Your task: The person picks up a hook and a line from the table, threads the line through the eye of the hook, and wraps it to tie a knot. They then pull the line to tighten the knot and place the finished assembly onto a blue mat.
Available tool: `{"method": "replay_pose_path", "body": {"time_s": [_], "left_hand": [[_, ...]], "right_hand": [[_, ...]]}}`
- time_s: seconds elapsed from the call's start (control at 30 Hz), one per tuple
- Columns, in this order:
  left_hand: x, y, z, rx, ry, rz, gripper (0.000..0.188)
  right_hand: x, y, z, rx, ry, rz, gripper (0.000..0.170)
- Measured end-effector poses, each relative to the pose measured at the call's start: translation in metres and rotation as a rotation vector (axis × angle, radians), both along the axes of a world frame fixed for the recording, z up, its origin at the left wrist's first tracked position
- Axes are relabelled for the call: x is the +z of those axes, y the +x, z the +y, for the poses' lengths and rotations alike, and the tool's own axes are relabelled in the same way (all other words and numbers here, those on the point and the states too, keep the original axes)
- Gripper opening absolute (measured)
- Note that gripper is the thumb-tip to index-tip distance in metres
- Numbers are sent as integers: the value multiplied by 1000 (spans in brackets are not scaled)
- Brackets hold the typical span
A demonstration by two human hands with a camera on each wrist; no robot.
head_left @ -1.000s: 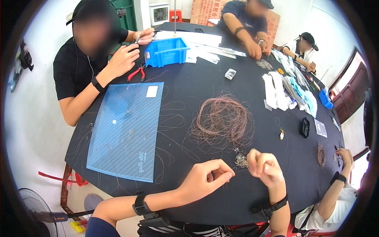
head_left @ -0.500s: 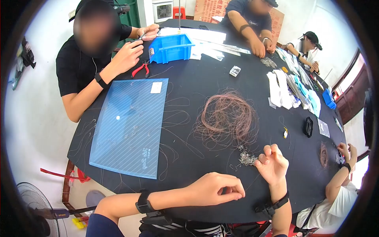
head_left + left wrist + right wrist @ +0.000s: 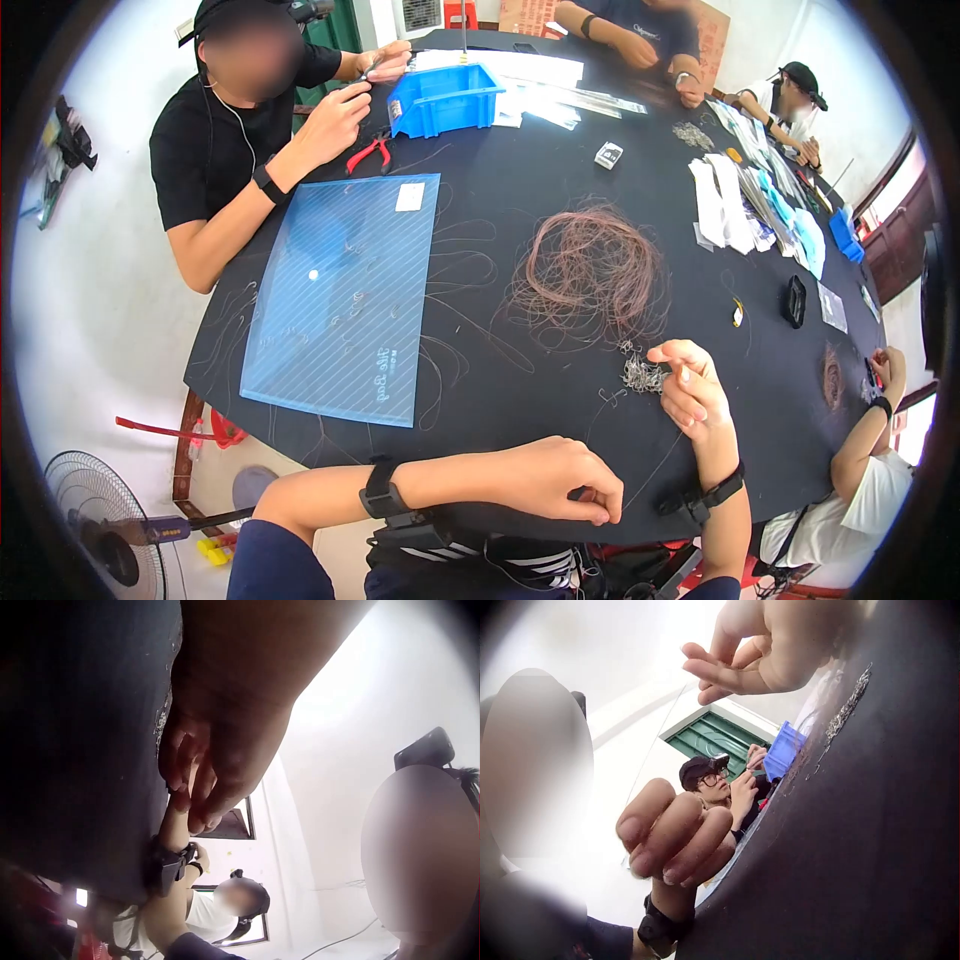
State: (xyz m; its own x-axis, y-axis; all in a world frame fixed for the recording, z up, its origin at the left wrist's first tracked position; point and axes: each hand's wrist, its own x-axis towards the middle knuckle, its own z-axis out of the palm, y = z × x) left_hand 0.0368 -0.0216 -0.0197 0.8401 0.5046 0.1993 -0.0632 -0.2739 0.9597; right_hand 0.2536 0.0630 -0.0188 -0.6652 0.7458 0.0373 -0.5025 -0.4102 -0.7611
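My left hand (image 3: pixel 560 480) is low over the near table edge, fingers curled, thumb against the index finger. From its fingertips a fine fishing line (image 3: pixel 655 466) slants up to my right hand (image 3: pixel 697 392), where thumb and index finger pinch it. The right wrist view shows the same curled left hand (image 3: pixel 676 832) below the pinching right hand (image 3: pixel 776 652). A small heap of metal fish hooks (image 3: pixel 643 376) lies right beside the right fingers, with a loose hook or two at its near side. Behind it spreads a tangled coil of reddish-brown line (image 3: pixel 590 265).
A blue file bag (image 3: pixel 335 310) with hooked lines on it lies on the left of the black table (image 3: pixel 500 400). Beyond are a blue bin (image 3: pixel 445 105), red-handled pliers (image 3: pixel 369 155), a small box (image 3: pixel 608 155) and white packets (image 3: pixel 720 205). Other people sit around the table.
My hands have drawn apart from close together, the left one shifting right and nearer me. The right fingers changed their pose beside the hooks. The head view tilted, so the table appears higher.
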Motion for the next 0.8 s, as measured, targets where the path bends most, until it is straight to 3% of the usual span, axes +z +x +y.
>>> {"method": "replay_pose_path", "body": {"time_s": [0.23,0.5,0.6,0.7,0.8], "left_hand": [[-5,1,-4,-37,21,7,10],[-10,3,-10,-201,88,80,9],[-11,1,-10,-160,120,100,9],[0,1,-6,191,190,236,8],[-5,-2,6,704,103,56,12]], "right_hand": [[-4,0,3,19,47,20,30],[1,-7,3,-167,-7,-91,35],[4,-10,1,-161,12,-132,37],[4,-9,-2,-77,52,-164,39],[7,-9,-8,15,67,-201,39]]}}
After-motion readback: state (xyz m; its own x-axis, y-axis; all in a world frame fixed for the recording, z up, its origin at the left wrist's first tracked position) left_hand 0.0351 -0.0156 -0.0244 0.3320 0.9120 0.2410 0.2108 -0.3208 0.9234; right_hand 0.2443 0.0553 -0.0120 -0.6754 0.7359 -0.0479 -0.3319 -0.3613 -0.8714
